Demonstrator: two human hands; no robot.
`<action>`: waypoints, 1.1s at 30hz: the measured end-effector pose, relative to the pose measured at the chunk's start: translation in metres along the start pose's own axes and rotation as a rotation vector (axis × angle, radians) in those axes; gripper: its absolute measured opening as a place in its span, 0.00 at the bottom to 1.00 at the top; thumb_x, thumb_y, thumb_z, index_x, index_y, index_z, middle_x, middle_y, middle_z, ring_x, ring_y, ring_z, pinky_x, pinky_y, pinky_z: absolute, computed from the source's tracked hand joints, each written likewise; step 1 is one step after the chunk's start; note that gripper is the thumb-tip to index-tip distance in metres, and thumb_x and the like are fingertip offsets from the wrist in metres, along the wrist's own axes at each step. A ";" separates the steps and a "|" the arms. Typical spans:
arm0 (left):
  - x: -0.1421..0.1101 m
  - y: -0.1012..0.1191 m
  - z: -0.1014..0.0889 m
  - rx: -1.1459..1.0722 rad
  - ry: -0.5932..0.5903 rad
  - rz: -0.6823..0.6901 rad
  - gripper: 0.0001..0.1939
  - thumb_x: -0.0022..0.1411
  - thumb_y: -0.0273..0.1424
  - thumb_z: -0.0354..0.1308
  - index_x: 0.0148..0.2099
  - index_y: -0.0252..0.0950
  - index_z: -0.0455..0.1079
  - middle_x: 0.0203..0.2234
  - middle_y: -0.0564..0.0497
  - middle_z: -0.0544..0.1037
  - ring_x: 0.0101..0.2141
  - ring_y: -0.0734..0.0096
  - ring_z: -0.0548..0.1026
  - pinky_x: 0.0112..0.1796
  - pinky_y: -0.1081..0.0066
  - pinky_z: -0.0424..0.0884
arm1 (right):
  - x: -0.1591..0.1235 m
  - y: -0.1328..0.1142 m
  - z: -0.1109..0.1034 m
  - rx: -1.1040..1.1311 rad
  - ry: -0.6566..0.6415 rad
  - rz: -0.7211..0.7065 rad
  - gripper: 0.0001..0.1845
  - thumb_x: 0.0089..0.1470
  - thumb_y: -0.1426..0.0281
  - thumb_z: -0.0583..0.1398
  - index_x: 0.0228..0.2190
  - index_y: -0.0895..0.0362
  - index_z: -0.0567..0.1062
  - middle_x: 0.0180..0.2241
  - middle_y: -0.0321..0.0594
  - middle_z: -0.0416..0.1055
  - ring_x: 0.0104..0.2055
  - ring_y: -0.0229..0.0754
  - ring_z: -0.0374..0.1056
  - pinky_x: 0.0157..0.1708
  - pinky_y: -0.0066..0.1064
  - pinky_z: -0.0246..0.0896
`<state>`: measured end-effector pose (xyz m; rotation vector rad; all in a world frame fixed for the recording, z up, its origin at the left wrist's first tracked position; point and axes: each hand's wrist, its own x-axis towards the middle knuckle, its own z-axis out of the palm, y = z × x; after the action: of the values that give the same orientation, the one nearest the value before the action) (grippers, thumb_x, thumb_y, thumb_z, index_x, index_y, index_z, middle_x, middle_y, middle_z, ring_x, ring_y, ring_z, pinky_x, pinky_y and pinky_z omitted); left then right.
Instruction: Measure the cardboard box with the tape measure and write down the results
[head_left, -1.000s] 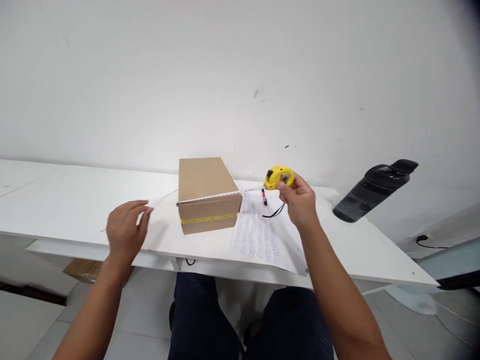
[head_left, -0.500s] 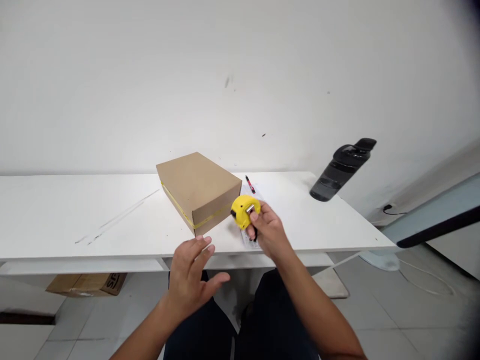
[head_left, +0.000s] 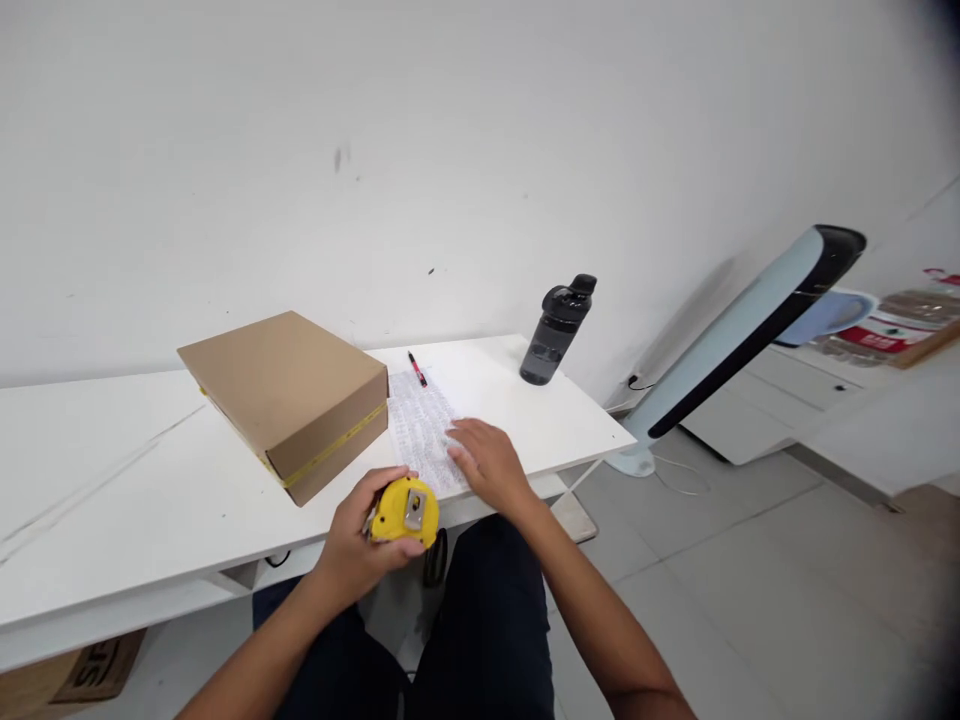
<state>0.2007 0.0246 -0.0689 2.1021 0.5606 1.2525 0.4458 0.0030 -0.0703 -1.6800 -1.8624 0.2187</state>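
From my remote seat I see the left hand (head_left: 360,545) wrapped around a yellow tape measure (head_left: 405,512), fingers curled behind it and the thumb under its front — a closed grasp, with the case held at the near edge of the white table (head_left: 135,500), just over the lap. A dark strap hangs from the case below the table edge.

The right hand (head_left: 487,462) lies flat, fingers spread and palm down, on the near end of a printed sheet of paper (head_left: 421,425); it pinches nothing. The sheet runs from the table's front edge back toward the wall, and a red and black pen (head_left: 417,369) rests at its far end.

Just to the left of the paper sits a closed cardboard box (head_left: 289,390), turned at an angle to the table edge, with a yellow band of tape along its lower side. The tape measure is just beside the box's near corner, not touching it as far as I can tell.

A dark water bottle (head_left: 557,328) stands upright near the far right corner of the table, well apart from both hands. Beyond the table on the floor — to the right — stands a pale blue and black tower fan (head_left: 739,335). Another cardboard box (head_left: 60,680) lies under the table at the far left.
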 end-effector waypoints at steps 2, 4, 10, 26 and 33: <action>0.025 -0.014 0.009 0.053 -0.091 -0.032 0.34 0.56 0.50 0.69 0.60 0.44 0.68 0.50 0.42 0.78 0.49 0.55 0.80 0.50 0.58 0.78 | 0.010 0.019 -0.003 -0.257 -0.008 0.180 0.25 0.68 0.62 0.53 0.61 0.56 0.71 0.67 0.58 0.63 0.71 0.62 0.55 0.66 0.63 0.47; 0.053 -0.031 0.018 0.126 -0.178 -0.065 0.33 0.53 0.46 0.71 0.59 0.42 0.69 0.52 0.43 0.78 0.52 0.55 0.78 0.54 0.58 0.75 | 0.010 0.023 0.005 -0.383 -0.062 0.260 0.27 0.68 0.61 0.54 0.64 0.55 0.68 0.68 0.62 0.60 0.71 0.66 0.54 0.64 0.68 0.45; 0.103 -0.078 0.021 0.155 -0.193 -0.162 0.28 0.57 0.46 0.66 0.56 0.40 0.70 0.50 0.45 0.77 0.52 0.56 0.76 0.55 0.59 0.71 | -0.026 -0.014 0.029 -0.567 -0.118 0.181 0.28 0.69 0.57 0.50 0.64 0.52 0.69 0.64 0.66 0.64 0.67 0.67 0.62 0.63 0.66 0.48; 0.094 -0.107 0.016 0.124 -0.217 -0.370 0.26 0.58 0.50 0.63 0.53 0.41 0.71 0.52 0.47 0.76 0.52 0.56 0.76 0.54 0.60 0.71 | 0.209 0.030 0.025 -0.468 -0.279 -0.054 0.22 0.66 0.74 0.57 0.60 0.57 0.70 0.54 0.54 0.74 0.53 0.52 0.74 0.54 0.47 0.68; 0.098 -0.104 0.010 0.145 -0.315 -0.383 0.28 0.59 0.51 0.63 0.56 0.42 0.70 0.54 0.49 0.75 0.52 0.57 0.76 0.53 0.62 0.71 | 0.218 0.060 0.044 -0.261 -0.176 -0.035 0.16 0.64 0.65 0.62 0.50 0.61 0.74 0.47 0.47 0.75 0.46 0.47 0.74 0.47 0.44 0.72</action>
<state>0.2498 0.1582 -0.0832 2.1226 0.8778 0.6696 0.4719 0.2318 -0.0642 -1.8491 -2.1257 0.1159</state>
